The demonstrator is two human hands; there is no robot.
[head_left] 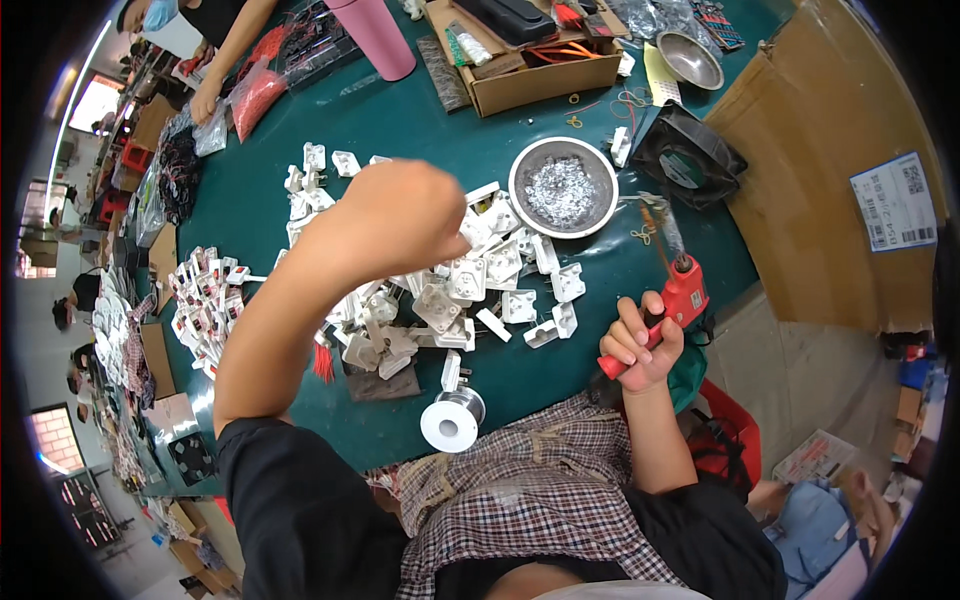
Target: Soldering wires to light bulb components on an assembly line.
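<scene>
Red soldering gun fills the curled right hand near the table edge; left hand, over plug housings, hides its grip.

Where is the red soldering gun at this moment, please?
In the head view, the red soldering gun is right of centre, held in the right hand, below the black fan and left of the large cardboard box.

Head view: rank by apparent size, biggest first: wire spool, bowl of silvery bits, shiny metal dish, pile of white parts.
1. Pile of white parts
2. Bowl of silvery bits
3. Wire spool and shiny metal dish: look alike, not ranked
</scene>
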